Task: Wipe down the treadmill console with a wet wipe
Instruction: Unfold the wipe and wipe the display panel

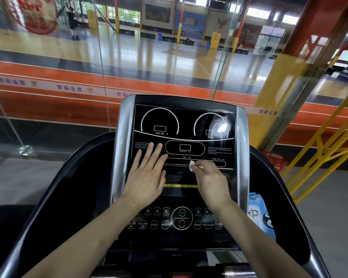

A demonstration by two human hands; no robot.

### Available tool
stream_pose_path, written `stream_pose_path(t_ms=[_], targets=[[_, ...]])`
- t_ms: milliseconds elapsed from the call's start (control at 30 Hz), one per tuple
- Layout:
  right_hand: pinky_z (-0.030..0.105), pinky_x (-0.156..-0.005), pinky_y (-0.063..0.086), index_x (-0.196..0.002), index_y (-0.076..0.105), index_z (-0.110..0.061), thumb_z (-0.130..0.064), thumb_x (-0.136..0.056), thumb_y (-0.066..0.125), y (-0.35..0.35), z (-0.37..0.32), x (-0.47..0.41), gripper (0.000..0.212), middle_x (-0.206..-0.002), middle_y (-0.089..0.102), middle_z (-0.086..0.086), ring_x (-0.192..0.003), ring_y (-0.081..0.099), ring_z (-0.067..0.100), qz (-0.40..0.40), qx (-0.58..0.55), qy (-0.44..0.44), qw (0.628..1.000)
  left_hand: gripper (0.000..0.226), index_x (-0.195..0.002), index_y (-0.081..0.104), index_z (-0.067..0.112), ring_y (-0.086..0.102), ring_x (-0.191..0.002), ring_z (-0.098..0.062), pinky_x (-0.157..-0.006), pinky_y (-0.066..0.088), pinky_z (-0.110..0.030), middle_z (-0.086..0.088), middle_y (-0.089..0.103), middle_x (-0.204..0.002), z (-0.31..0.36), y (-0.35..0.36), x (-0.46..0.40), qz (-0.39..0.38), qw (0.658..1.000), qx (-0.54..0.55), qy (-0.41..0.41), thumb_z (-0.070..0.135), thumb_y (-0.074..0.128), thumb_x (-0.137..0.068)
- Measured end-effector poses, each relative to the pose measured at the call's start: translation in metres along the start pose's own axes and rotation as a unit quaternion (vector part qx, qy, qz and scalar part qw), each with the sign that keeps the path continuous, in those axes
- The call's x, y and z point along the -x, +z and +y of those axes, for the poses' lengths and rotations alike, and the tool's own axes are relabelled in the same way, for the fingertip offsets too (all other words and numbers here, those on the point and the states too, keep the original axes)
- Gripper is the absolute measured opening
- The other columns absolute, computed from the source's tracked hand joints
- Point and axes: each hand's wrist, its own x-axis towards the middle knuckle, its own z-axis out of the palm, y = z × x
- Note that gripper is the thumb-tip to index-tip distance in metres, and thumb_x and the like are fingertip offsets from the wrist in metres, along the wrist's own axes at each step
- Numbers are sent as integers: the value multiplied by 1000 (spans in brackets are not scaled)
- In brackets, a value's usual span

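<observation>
Right hand: the right hand point(211, 180) has its fingers curled together, pinching a small bunched wet wipe point(192, 165) against the lower edge of the display panel.
Left hand: the left hand point(147, 174) lies flat with fingers straight and spread, palm resting on the panel's lower left; it holds nothing.
Wet wipe: white, crumpled small, only a corner showing past the fingertips, touching the glossy black face just under the centre readout.
Console: the treadmill console point(184, 125) tilts toward the person; a smeared glare patch sits on the speed dial at upper right.
Buttons: the button row point(182, 218) with START lies below both wrists.
Wipe pack: a blue wipe pack point(259, 213) sits just beside the console's right rail.
Risk: a forearm dropping could press START or a speed key; the wipe is bunched so small that it may leave streaks or skip areas.
</observation>
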Motion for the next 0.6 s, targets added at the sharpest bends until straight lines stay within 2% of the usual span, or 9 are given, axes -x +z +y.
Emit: stream_pose_path(t_ms=[100,300,433,533,600], targets=[[36,-46,57,-113,78,-12,-8,-91,80,6,-27,-13,22,-109,67,-2,-96,66,20,-22,-2,-26,999,55,-156,41,16,2,-163,-25,-131,12,-54,-7,18,-174,-19,-6,13,6,1000,-13,-22,36,33,-106],[32,-44,52,-101,80,-13,-6,-79,87,25,-101,-46,24,-98,67,0,-89,65,23,-52,-13,-88,995,53,-152,47,14,2,-163,-25,-131,13,-54,-9,21,-173,-59,-22,45,33,997,-28,-64,33,36,-103],[30,-45,50,-89,79,-14,-9,-80,86,36,-146,-64,13,-91,64,-1,-85,62,22,-53,-24,-114,992,54,-150,47,15,8,-163,-30,-130,15,-56,-11,25,-172,-81,-34,64,42,994,-29,-99,31,36,-100],[29,-48,45,-79,75,-13,-6,-77,84,39,-163,-72,12,-88,64,0,-85,63,23,-61,-17,-118,991,52,-148,49,16,9,-163,-29,-130,14,-55,-11,29,-171,-92,-40,73,42,992,-24,-120,33,35,-101],[30,-51,48,-83,76,-12,-6,-85,80,39,-158,-73,7,-91,65,1,-87,63,25,-71,-39,-116,990,54,-150,49,15,7,-163,-28,-131,13,-55,-10,26,-172,-97,-42,76,37,991,-23,-128,33,33,-102]])
